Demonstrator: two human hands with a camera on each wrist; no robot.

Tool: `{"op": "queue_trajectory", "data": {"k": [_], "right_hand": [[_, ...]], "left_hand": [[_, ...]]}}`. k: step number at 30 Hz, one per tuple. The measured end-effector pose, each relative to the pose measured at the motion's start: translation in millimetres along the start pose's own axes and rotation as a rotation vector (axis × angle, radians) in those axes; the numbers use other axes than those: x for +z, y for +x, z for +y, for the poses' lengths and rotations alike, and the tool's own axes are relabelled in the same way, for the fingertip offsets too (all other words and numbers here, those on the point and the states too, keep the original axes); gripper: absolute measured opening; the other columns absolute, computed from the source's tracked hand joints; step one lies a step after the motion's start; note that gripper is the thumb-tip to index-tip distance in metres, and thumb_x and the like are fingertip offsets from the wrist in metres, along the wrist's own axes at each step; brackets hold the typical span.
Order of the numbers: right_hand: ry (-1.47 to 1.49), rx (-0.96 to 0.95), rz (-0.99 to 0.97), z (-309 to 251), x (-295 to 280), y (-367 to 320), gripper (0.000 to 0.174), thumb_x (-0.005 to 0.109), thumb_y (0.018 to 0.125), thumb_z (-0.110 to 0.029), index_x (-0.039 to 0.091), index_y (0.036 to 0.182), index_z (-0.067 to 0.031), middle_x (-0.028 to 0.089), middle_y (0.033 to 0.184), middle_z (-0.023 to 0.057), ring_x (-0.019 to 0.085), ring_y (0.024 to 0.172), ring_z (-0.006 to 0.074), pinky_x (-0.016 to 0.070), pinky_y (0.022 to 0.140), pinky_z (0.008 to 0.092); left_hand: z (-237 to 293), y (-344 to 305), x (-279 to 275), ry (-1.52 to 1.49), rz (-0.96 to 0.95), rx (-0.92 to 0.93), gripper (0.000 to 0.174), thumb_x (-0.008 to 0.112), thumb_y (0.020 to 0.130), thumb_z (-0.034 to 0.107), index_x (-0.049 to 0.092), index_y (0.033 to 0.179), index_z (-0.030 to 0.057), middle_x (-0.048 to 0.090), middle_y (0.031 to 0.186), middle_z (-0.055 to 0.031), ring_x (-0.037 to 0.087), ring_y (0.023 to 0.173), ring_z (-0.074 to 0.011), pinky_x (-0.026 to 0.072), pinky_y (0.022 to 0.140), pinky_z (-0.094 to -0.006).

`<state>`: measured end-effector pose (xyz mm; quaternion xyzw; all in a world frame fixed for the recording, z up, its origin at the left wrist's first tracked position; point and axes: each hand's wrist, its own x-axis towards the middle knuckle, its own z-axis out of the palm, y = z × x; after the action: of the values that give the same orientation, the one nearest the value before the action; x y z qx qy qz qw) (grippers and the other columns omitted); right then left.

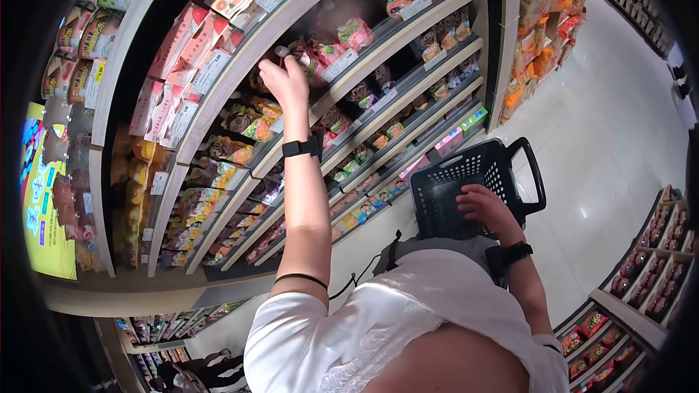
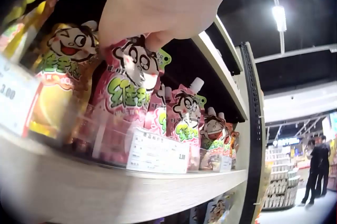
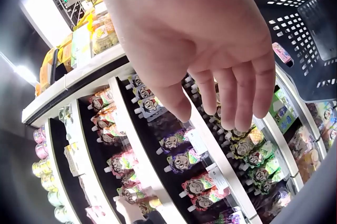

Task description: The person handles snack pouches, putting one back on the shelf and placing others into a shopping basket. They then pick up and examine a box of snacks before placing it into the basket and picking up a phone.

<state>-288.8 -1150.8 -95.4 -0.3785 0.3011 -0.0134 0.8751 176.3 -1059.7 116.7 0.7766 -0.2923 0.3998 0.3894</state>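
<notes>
My left hand (image 1: 286,86) reaches into a shelf. In the left wrist view, the left hand (image 2: 168,3) pinches the top of a pink pouch (image 2: 126,95) with a cartoon face, its spout hidden by the hand. That pouch stands upright behind a price label (image 2: 158,153), between a yellow pouch (image 2: 60,82) and more pink pouches (image 2: 187,119). My right hand (image 1: 489,209) hangs over a dark basket (image 1: 462,167), fingers loosely extended. The right wrist view also shows the right hand (image 3: 195,34) holding nothing.
Sloping shelves of pouches (image 1: 251,127) run below and beside my left arm. Pink boxes (image 1: 175,51) fill a shelf at the left, and orange packets (image 1: 539,29) hang at the right. Two people (image 2: 316,169) stand far off in the aisle.
</notes>
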Motion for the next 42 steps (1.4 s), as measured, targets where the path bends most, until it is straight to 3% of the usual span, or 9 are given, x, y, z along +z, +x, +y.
{"op": "queue_trajectory", "data": {"k": [1,16,18,20,22,25,29,37,42], "right_hand": [[-0.004,-0.005,-0.001,-1.6,-0.1,0.4,0.029,0.059,0.099,-0.026,0.06,0.125,-0.0126,0.069,0.113,0.0054,0.068,0.099,0.0168,0.0527,0.08,0.0305],[0.016,-0.022,0.012,-3.4,-6.0,-6.3,0.031,0.06,0.097,-0.022,0.058,0.126,-0.0101,0.069,0.115,0.0081,0.069,0.099,0.0192,0.0539,0.079,0.0303],[0.027,-0.028,-0.007,-3.0,-7.9,-5.6,0.032,0.06,0.097,-0.023,0.057,0.127,-0.0099,0.069,0.115,0.0081,0.068,0.098,0.0189,0.0539,0.079,0.0305],[0.016,-0.027,-0.003,-4.4,-8.7,-5.8,0.032,0.059,0.098,-0.023,0.057,0.127,-0.0101,0.069,0.115,0.0068,0.068,0.099,0.0177,0.0531,0.08,0.0304],[0.004,-0.026,0.004,-6.9,-9.5,-7.3,0.032,0.058,0.099,-0.024,0.057,0.128,-0.0104,0.069,0.114,0.0056,0.067,0.099,0.0166,0.0523,0.08,0.0303],[0.001,-0.044,0.006,-9.6,-9.6,-12.7,0.035,0.06,0.098,-0.026,0.055,0.129,-0.0098,0.068,0.117,0.0074,0.068,0.099,0.0179,0.0537,0.08,0.0308],[-0.026,-0.06,-0.007,-11.1,-10.1,-14.4,0.038,0.059,0.098,-0.029,0.055,0.131,-0.0096,0.068,0.118,0.0061,0.067,0.102,0.0168,0.0526,0.082,0.0305],[-0.01,-0.047,0.014,-5.5,-15.1,-18.6,0.038,0.058,0.099,-0.028,0.055,0.131,-0.0092,0.068,0.118,0.0059,0.066,0.103,0.0164,0.0522,0.082,0.03],[-0.002,-0.049,0.022,-1.5,-15.4,-16.2,0.038,0.058,0.099,-0.027,0.055,0.132,-0.0086,0.067,0.119,0.0067,0.066,0.103,0.0178,0.0524,0.081,0.0307]], "left_hand": [[11.0,3.0,-8.2,0.091,0.087,0.222,0.025,0.066,0.089,0.015,0.055,0.098,-0.005,0.064,0.09,-0.0244,0.062,0.085,-0.0409,0.0482,0.078,-0.0482],[-3.8,24.9,-13.1,0.168,-0.175,0.131,0.018,0.064,0.087,0.01,0.059,0.091,-0.0066,0.063,0.081,-0.0301,0.062,0.079,-0.0495,0.0499,0.071,-0.0519],[25.4,14.0,-20.7,0.24,-0.207,0.114,0.028,0.062,0.083,0.004,0.057,0.11,-0.0056,0.06,0.092,-0.0318,0.059,0.085,-0.0525,0.0492,0.079,-0.054],[58.2,-9.5,-23.9,0.258,-0.048,0.348,0.045,0.065,0.081,0.003,0.056,0.125,0.0009,0.053,0.117,-0.0254,0.052,0.106,-0.0441,0.0415,0.093,-0.0517],[86.6,-26.5,-23.1,0.363,0.085,0.577,0.047,0.065,0.08,0.003,0.056,0.126,0.0025,0.054,0.116,-0.0222,0.053,0.108,-0.0406,0.0417,0.094,-0.0495],[80.4,-41.7,7.8,-0.039,-0.122,0.29,0.039,0.064,0.086,0.008,0.055,0.123,-0.0012,0.057,0.115,-0.0227,0.059,0.103,-0.0397,0.0477,0.088,-0.0493],[82.8,-25.8,19.7,0.055,-0.238,-0.181,0.041,0.067,0.09,0.027,0.051,0.105,-0.0075,0.058,0.105,-0.0309,0.063,0.094,-0.0467,0.0514,0.081,-0.052],[69.9,0.2,27.2,0.238,-0.193,-0.327,0.054,0.077,0.079,0.045,0.063,0.088,-0.0065,0.069,0.09,-0.0273,0.067,0.088,-0.0445,0.0528,0.08,-0.0514],[60.0,-9.8,25.5,0.219,-0.047,-0.167,0.041,0.076,0.082,0.035,0.065,0.094,-0.0024,0.068,0.079,-0.0225,0.066,0.076,-0.0399,0.0527,0.074,-0.0479]]}}
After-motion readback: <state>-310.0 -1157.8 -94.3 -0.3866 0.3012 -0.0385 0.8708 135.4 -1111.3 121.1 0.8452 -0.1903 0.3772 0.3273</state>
